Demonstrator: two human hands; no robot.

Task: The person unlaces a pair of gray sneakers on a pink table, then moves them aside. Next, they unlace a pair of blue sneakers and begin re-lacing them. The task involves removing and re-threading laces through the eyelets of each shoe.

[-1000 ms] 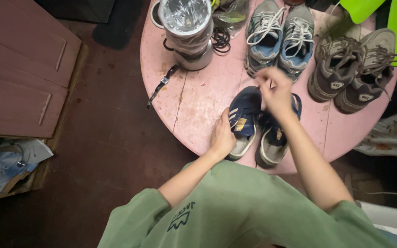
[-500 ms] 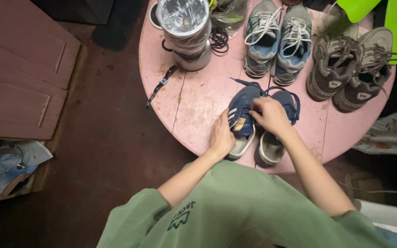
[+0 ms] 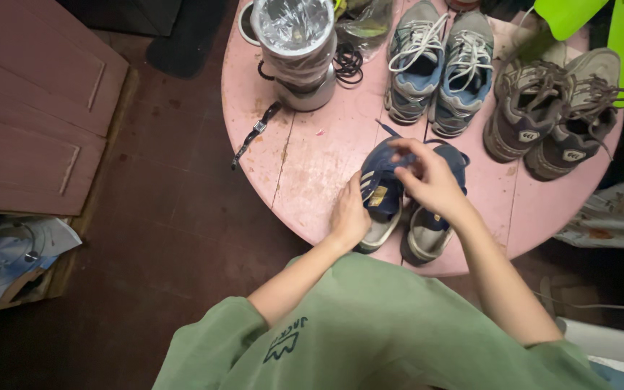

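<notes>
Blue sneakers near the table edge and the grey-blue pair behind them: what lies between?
In the head view, only bare pink table and a loose dark lace end lie between the blue sneakers and the grey-blue pair.

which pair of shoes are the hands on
The navy pair at the near edge of the pink table: left hand steadies one shoe, right hand works its lace. The grey-blue pair and grey-brown pair sit untouched farther back.
</notes>
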